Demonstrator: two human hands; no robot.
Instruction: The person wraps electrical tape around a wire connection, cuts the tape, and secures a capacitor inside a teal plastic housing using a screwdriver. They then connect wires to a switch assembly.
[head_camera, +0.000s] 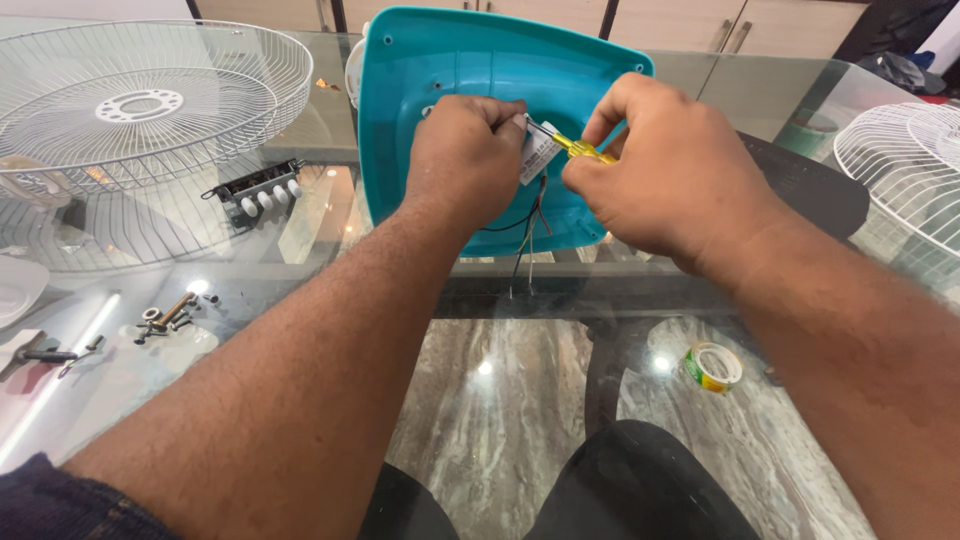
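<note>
Two hands: both over the teal base (430, 130), which stands tilted on the glass bench (300, 250).
Left hand (468, 160): grip closed on a small white part (538, 155), wires (530, 235) hanging at 6 o'clock.
Right hand (660, 165): grip pinched on a yellow screwdriver (585, 150), tip touching the part.
Grille (140, 110): at 9 o'clock.
Tape (712, 366): at 5 o'clock.

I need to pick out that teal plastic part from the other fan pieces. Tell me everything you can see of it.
The teal housing is a squarish, glossy plastic shell with rounded corners and small holes near its edges. It stands tilted on the glass table, hollow side toward the camera. The left hand presses a small white component against its middle; the right hand works there with a yellow-handled screwdriver. Thin dark wires hang down from the middle.
</note>
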